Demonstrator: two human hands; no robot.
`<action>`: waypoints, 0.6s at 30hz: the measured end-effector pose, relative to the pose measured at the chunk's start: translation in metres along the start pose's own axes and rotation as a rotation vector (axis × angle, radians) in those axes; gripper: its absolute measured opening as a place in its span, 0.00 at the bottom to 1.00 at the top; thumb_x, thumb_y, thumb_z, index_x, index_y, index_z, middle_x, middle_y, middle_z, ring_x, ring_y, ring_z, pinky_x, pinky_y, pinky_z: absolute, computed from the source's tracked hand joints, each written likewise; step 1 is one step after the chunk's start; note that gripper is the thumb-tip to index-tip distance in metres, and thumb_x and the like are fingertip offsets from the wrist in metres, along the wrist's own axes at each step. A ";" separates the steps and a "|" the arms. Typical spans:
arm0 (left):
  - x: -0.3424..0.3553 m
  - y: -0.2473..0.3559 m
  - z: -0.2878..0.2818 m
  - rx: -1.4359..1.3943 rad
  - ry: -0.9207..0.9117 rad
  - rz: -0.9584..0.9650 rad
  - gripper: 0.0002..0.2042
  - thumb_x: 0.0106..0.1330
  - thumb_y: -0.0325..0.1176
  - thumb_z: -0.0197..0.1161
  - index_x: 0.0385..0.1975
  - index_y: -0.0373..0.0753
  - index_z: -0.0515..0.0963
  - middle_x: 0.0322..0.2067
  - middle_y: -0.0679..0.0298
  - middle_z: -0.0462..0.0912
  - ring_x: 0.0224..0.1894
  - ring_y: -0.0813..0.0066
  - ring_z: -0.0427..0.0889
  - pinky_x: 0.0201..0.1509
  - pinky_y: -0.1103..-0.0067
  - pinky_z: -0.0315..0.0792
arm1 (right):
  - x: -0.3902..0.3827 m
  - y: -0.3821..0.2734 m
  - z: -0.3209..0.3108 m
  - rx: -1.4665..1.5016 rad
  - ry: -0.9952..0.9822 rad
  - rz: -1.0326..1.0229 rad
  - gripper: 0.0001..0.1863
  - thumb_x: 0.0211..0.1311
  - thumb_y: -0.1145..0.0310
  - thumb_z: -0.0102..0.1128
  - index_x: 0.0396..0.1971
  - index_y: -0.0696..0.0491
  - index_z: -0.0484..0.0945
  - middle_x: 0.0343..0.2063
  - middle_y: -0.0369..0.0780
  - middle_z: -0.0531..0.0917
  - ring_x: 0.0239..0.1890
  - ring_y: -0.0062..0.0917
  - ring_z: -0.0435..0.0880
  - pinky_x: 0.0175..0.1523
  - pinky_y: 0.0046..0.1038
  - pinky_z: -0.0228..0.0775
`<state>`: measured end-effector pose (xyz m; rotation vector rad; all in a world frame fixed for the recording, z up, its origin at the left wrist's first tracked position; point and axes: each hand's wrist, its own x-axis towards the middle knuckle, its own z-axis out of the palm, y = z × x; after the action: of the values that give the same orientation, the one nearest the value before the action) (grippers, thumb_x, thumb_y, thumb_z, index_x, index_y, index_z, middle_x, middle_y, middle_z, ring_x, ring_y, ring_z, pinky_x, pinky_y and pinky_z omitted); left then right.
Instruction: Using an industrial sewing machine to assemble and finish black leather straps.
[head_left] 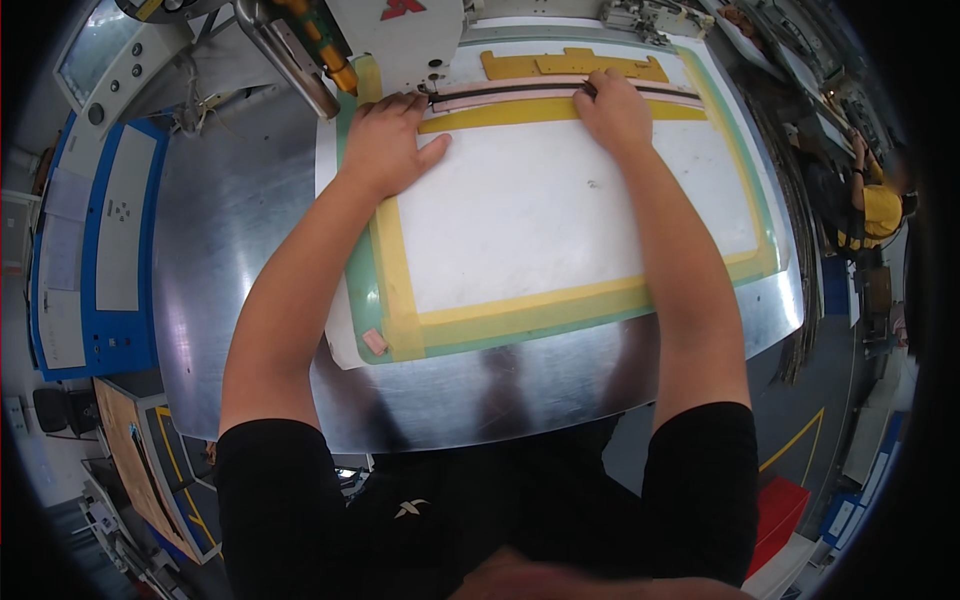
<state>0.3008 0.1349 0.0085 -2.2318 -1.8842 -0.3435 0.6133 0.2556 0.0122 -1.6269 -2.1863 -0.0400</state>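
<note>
My left hand lies flat at the left end of a long dark strip, fingers stretched forward and thumb apart. Pink edging runs along the strip, and a yellow band lies on its near side. Further right, my right hand is closed in a pinch over the strip. Something small and dark shows at its fingertips, too small to name. Beneath both hands is a white sheet framed with yellow tape on a green board. A flat yellow template rests beyond the strip.
A machine head with a metal tube and a gold-coloured nozzle stands close to my left hand. The shiny metal table extends left and nearer. A blue-and-white cabinet is at left; a person in yellow is at far right.
</note>
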 end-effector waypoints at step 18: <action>0.003 0.000 -0.008 -0.114 -0.094 -0.003 0.33 0.68 0.55 0.62 0.64 0.34 0.77 0.65 0.50 0.78 0.66 0.53 0.75 0.74 0.64 0.64 | -0.003 -0.001 0.001 -0.031 0.010 -0.017 0.16 0.67 0.57 0.57 0.42 0.53 0.84 0.44 0.43 0.83 0.48 0.40 0.85 0.52 0.43 0.79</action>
<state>0.3013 0.1355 0.0174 -2.3581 -1.9617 -0.3611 0.6127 0.2530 0.0103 -1.6211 -2.2029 -0.0869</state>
